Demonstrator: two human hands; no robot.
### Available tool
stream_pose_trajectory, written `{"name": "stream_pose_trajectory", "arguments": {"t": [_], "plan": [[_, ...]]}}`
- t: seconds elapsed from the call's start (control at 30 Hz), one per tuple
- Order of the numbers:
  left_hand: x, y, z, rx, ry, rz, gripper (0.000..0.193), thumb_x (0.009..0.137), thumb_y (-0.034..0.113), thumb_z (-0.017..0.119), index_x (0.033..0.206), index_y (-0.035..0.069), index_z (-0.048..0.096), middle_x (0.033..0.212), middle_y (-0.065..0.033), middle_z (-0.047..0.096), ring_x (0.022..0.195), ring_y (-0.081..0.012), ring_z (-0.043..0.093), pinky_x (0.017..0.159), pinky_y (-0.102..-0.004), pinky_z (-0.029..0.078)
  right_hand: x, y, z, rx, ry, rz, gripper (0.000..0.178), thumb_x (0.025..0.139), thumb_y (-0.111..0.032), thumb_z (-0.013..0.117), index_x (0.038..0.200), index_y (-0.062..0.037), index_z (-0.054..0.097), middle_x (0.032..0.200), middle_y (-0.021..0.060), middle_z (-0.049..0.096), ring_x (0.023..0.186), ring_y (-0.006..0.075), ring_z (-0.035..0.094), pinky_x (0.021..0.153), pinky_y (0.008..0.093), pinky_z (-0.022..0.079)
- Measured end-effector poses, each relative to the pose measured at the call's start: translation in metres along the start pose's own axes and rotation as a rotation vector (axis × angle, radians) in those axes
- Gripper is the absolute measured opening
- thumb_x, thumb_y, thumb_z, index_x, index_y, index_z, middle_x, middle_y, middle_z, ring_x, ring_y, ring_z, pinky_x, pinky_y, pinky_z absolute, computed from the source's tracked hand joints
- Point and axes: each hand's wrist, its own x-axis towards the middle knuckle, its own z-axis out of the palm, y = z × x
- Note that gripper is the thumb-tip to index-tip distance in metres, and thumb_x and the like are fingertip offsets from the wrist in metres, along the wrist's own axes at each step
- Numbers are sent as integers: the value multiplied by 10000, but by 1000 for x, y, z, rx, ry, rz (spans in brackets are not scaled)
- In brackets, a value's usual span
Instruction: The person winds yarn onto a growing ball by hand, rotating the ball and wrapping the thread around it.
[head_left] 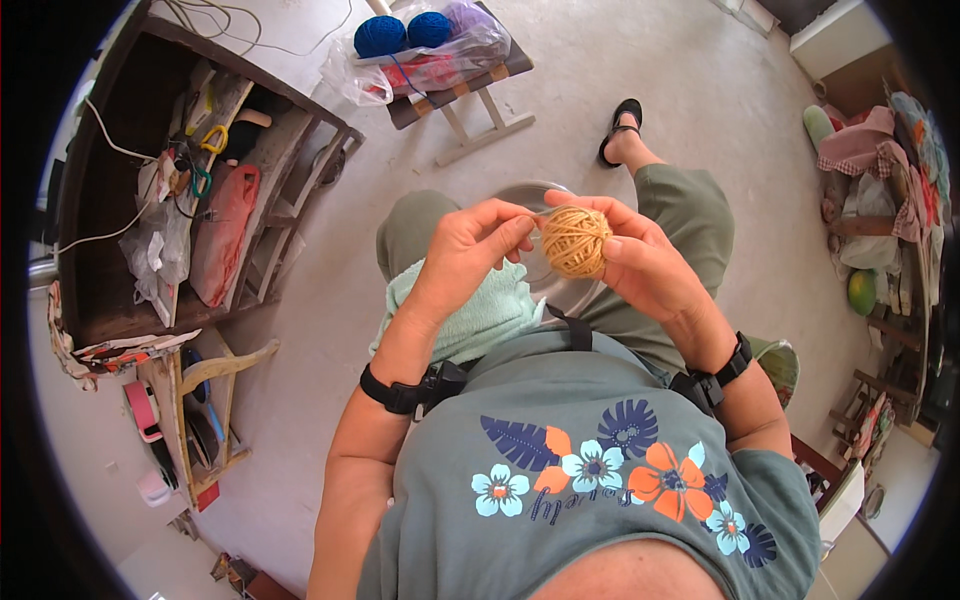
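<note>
A small ball of tan yarn [576, 243] sits in my right hand [645, 258], held between the thumb on its near side and the fingers behind it. Just left of the ball, my left hand [470, 248] pinches a thin strand that runs to the ball's upper left. Beneath both hands, between my knees, is a round metal basin [580, 296], mostly covered by the hands. A pale green towel [480, 315] lies over my left thigh.
A stool [515, 62] ahead bears a plastic bag with blue yarn balls [381, 37]. On the left stands a dark wooden cabinet [110, 290] holding scissors [214, 139] and bags. Shelves with cloths [862, 145] line the right side.
</note>
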Motion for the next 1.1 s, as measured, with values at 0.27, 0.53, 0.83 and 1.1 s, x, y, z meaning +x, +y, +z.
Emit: {"name": "stream_pose_trajectory", "arguments": {"t": [0.27,0.53,0.83,1.1], "plan": [[-1,-2,11,19,-91,-121,173,950,169,643,1029,28,703,809,-4,677,704,-54,585,590,-196,438,6,0,7,114,-10,-139,443,935,-219,629,1294,-14,469,1306,129,543,1196,214,561,1003,408,484],[-9,14,5,178,-338,58,145,913,132,673,977,5,706,869,-8,666,756,-80,585,650,-232,445,4,4,-3,-434,215,-123,386,958,-177,627,1269,-6,475,1117,64,617,980,112,609,773,274,539],[-1,47,-5,178,-363,193,55,899,46,660,896,-8,670,863,-15,617,782,-85,566,671,-243,435,-3,6,-4,-666,93,-49,359,941,-198,657,1239,-15,577,1068,28,634,909,75,599,739,224,509],[10,-1,-1,33,-115,29,100,921,106,665,962,20,695,844,21,634,771,-49,568,668,-198,443,-8,-8,-4,-195,-45,110,441,959,-257,615,1324,-25,530,1182,41,617,1001,109,604,803,254,523]]}}
